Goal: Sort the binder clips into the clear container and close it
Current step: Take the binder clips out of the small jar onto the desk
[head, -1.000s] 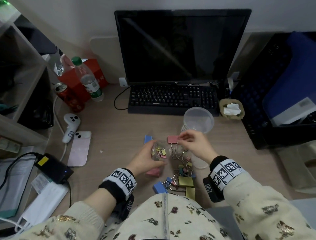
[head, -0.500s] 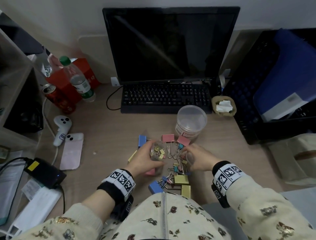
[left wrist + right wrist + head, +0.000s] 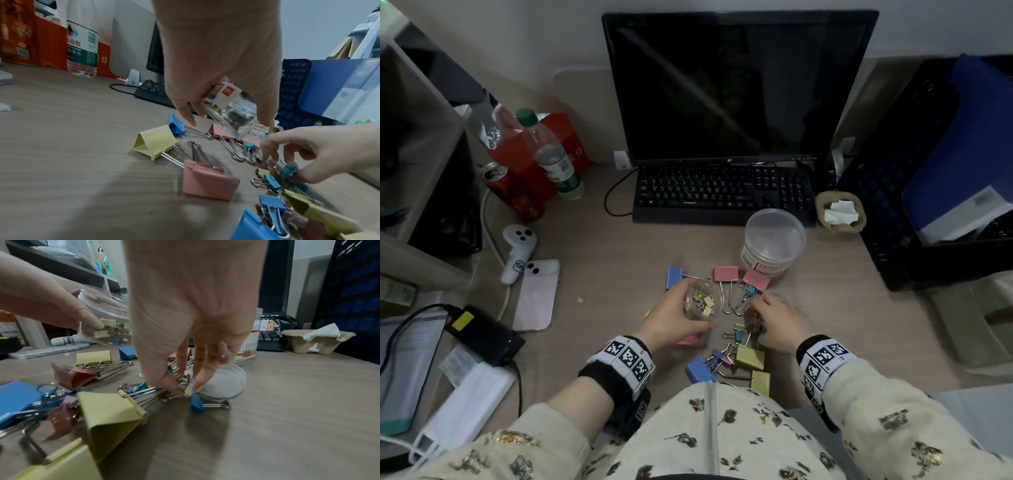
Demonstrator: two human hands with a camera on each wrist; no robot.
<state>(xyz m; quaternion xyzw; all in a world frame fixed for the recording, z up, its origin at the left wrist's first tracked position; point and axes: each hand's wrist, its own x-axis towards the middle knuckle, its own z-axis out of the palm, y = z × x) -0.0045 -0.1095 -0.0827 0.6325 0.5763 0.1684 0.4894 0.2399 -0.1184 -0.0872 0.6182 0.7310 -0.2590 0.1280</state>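
- Head view: left hand (image 3: 671,323) is wrapped around a small clear plastic container (image 3: 700,303), held just above the wood-grain desk (image 3: 599,274), with a few tiny yellow and pink clips visible through the wall. Right hand (image 3: 779,322) is down in the pile of binder clips (image 3: 739,342), fingertips bunched together. Big pink clips (image 3: 726,274) with long wire handles lie between the container and a frosted round tub (image 3: 774,243) that sits in front of the black keyboard (image 3: 722,192).
- Left wrist view: fingers (image 3: 185,112) curl around the see-through container (image 3: 232,113), which is tilted and has a paper label (orange patch on it). Under it sit folded-metal clips: a yellow one (image 3: 156,142), a blue one (image 3: 175,124) and a chunky pink one (image 3: 207,181). The right hand (image 3: 320,152) reaches in from the side, pinching at a small teal clip (image 3: 289,170), though it's blurry.
- Right wrist view: thumb and fingers (image 3: 170,382) pinch a small clip (image 3: 186,386) by its shiny wire loops, right beside a flat round clear lid (image 3: 222,382) lying on the desk. A small blue clip (image 3: 197,404) lies just in front, and a large matte yellow one (image 3: 109,417) is closer to the camera.
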